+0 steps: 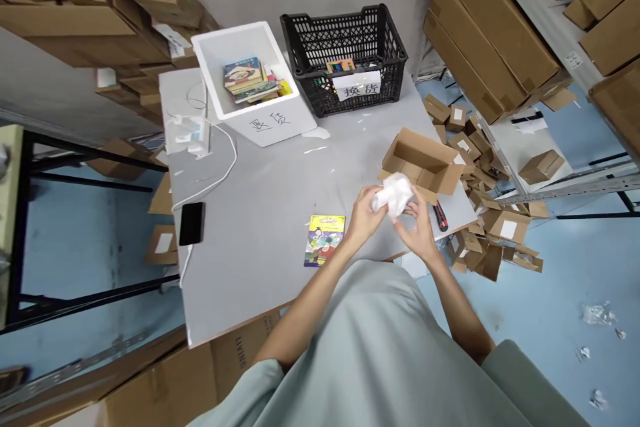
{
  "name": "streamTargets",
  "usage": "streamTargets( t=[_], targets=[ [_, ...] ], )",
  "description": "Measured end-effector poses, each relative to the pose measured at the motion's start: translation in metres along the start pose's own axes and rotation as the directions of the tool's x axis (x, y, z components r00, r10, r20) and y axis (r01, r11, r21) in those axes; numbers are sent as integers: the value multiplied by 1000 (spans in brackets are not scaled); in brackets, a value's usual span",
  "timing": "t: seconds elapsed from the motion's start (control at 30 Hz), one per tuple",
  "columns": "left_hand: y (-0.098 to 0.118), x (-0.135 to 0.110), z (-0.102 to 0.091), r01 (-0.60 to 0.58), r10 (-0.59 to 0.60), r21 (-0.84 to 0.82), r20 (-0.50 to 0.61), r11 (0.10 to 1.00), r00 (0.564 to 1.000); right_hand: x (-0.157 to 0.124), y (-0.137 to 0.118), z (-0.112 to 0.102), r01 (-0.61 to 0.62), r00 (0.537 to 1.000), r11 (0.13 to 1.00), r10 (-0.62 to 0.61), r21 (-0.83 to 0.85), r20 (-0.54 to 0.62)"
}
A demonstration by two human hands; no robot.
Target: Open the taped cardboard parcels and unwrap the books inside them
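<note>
Both forearms reach forward, left hand [364, 212] and right hand [419, 227] meeting, fingers curled in a grip.

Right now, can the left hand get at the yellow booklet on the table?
Probably yes. The left hand shares the white crumpled wad with the right hand, so it must let go first. The yellow booklet lies flat just beside it, nothing between.

even, bright indoor light fell from overhead, leaving only soft, faint shadows under the open cardboard box [423, 163] and the hands on the grey table [260, 213]. the white wad [394, 193] between the hands was nearly blown out, its detail lost. wide-angle distortion bent the shelves [550, 87] and stacked cartons at the edges, and the far left margin was smeared.
</note>
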State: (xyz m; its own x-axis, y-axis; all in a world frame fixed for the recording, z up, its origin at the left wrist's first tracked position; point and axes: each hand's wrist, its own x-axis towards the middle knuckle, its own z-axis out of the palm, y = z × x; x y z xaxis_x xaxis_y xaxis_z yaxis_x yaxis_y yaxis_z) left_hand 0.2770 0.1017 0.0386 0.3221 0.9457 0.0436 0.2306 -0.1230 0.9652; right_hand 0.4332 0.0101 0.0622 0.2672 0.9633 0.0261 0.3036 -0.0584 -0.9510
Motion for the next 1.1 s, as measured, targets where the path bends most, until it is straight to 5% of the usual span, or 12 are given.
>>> streamTargets(
  t=[0.1,0.23,0.43,0.57,0.63,0.77,0.83,0.9,0.97,1.03,1.07,1.1],
  targets=[
    [6,38,33,68,-70,-20,-55,997,996,16,15,-17,123,991,965,-109,-233,73],
    [9,74,63,-1,-1,29,72,1000,997,56,51,-34,93,994,942,-104,-322,-18],
    [7,77,68,-59,48,65,160,996,986,136,99,-62,-134,989,864,150,-485,-7],
    [-10,47,35,134,-133,-41,33,990,991,165,123,-66,-341,881,714,469,-612,57],
    [-29,27,6,231,-237,-74,-78,970,968,164,126,-66,-374,866,683,500,-627,29],
    [-81,-22,-66,434,-455,-138,-271,890,848,133,108,-59,-218,973,763,220,-608,-72],
    [-107,-49,-101,568,-586,-158,-328,807,741,107,93,-41,-57,998,852,53,-520,-23],
    [-132,-74,-128,650,-657,-158,-354,744,666,76,83,-7,18,993,945,22,-325,120],
    [-153,-94,-145,719,-712,-139,-354,681,606,46,84,39,-145,911,985,168,-89,377],
    [-173,-111,-155,783,-763,-108,-340,613,550,19,93,89,-490,683,869,428,-62,593],
    [-182,-118,-158,808,-782,-91,-332,583,527,8,99,113,-642,560,759,561,-109,610],
    [-190,-124,-159,825,-797,-77,-325,559,510,-2,106,134,-692,501,708,612,-142,612]
  ],
)
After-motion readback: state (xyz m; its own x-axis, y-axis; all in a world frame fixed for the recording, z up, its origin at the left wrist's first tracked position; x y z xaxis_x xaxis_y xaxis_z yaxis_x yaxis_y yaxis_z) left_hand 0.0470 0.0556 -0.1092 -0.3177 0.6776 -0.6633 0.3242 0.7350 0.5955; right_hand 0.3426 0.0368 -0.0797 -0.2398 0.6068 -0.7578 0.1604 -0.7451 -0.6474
